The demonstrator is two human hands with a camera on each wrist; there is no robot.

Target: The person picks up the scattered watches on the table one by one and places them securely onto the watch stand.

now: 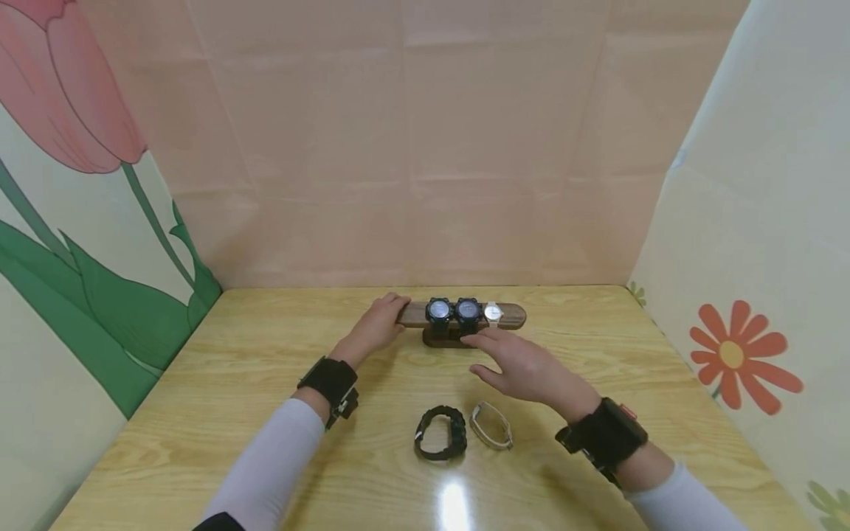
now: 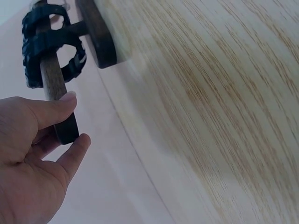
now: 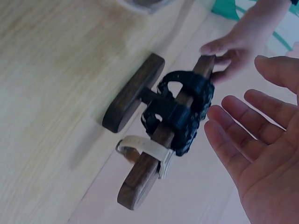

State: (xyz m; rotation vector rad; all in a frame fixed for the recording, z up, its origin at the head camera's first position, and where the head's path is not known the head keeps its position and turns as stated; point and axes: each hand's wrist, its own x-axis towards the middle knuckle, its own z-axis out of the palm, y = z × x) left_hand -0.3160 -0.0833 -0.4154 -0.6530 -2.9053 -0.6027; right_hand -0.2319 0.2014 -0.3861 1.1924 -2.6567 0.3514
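Note:
A dark wooden watch stand (image 1: 513,317) stands toward the back of the table, its crossbar raised above a short base. Two black watches (image 1: 439,310) and a white watch (image 3: 156,150) are strapped round the bar. My left hand (image 1: 378,324) grips the bar's left end, thumb and fingers on either side of the wood (image 2: 53,77). In front of the stand hovers my right hand (image 1: 531,369), fingers extended and holding nothing; the right wrist view shows its palm (image 3: 266,163) beside the watches, apart from them. Nearer me lie a black watch (image 1: 458,435) and a thin, light-coloured watch or bracelet (image 1: 508,435).
The wood-grain table (image 1: 232,383) meets a pink backdrop (image 1: 412,147) just behind the stand. Patterned panels stand on both sides, with a tulip (image 1: 86,88) at left and a red flower (image 1: 732,355) at right. Black camera bands (image 1: 332,380) wrap both wrists.

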